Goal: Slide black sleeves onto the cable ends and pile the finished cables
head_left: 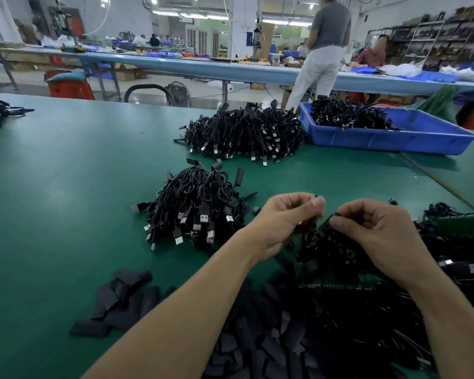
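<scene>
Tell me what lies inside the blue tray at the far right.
A heap of black cables lies in the left part of the blue tray. Whatever is under the heap is covered.

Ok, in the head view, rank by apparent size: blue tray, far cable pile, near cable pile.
Largest: blue tray.
Then far cable pile and near cable pile, which look about alike; the near one is closer to the camera, so I won't rank them.
</scene>
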### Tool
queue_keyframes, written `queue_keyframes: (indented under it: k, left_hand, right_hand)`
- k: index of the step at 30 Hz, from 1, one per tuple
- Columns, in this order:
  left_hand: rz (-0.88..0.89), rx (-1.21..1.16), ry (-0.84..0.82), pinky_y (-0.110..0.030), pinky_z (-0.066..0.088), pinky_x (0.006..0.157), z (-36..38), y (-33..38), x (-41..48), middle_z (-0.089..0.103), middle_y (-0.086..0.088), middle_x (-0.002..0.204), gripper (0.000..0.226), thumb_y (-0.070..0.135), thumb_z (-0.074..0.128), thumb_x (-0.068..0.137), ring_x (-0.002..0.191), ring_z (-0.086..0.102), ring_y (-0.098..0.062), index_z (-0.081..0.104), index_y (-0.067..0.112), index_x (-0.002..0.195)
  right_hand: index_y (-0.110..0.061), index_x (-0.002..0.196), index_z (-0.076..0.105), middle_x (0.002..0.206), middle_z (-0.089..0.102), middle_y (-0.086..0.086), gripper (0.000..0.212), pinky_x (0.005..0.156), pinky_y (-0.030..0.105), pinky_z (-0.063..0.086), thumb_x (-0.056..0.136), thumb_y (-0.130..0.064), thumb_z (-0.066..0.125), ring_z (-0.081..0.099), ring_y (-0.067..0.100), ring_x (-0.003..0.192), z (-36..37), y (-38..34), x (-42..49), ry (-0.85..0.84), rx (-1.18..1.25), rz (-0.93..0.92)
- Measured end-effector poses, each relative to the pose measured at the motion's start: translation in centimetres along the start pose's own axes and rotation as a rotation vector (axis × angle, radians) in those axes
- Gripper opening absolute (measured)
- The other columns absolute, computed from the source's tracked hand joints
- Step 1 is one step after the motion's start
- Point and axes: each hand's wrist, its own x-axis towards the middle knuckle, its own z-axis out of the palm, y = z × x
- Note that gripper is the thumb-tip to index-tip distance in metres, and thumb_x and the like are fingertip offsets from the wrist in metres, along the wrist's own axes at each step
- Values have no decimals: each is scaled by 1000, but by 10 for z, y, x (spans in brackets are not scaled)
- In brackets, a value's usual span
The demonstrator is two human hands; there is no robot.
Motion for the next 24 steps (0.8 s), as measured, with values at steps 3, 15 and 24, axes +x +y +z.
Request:
queue_keyframes:
  k: [3,15,24]
  left_hand:
    - [281,-39,241,-25,56,74,6,20,-12,71,5,77,13,30,62,87,73,64,-10,66,18,86]
    - [661,929,720,-17,33,49,-32,70,-71,51,18,55,25,25,50,105,47,43,-3,66,23,124]
    - [340,1121,485,-13,46,58,-43,69,-85,72,17,82,32,14,54,102,61,62,-3,54,26,132]
  right_hand:
    - [-31,75,65,70,68,-13,23,64,4,47,81,-15,81,65,-1,69,3,-5,2,270,-238,-48]
    - [-29,116,68,105,66,-15,31,97,28,42,86,-25,74,54,7,101,60,-59,-17,-156,-732,-332]
    - [-32,126,61,118,59,-10,33,95,29,38,103,-47,42,53,14,114,113,-36,-34,-433,-831,-319]
